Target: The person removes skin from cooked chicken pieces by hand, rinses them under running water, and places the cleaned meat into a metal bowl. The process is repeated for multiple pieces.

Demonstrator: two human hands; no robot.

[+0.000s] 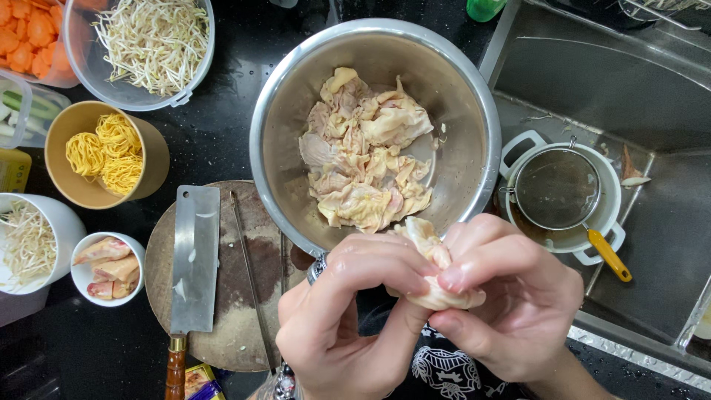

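My left hand (344, 318) and my right hand (511, 296) meet just below the rim of a large steel bowl (275, 111). Both pinch one pale, glossy piece of raw chicken skin (428, 244) between thumbs and fingers. More pale chicken skin pieces (364, 152) lie heaped in the bowl's middle. The held piece sits over the bowl's near rim, partly hidden by my fingers.
A cleaver (194, 259) lies on a round wooden board (244, 326) at left. Around it stand a cup of yellow noodles (104, 152), a tub of bean sprouts (152, 41), carrots (29, 33) and a small white bowl of meat (107, 267). A strainer over a white pot (559, 189) sits in the sink (629, 81).
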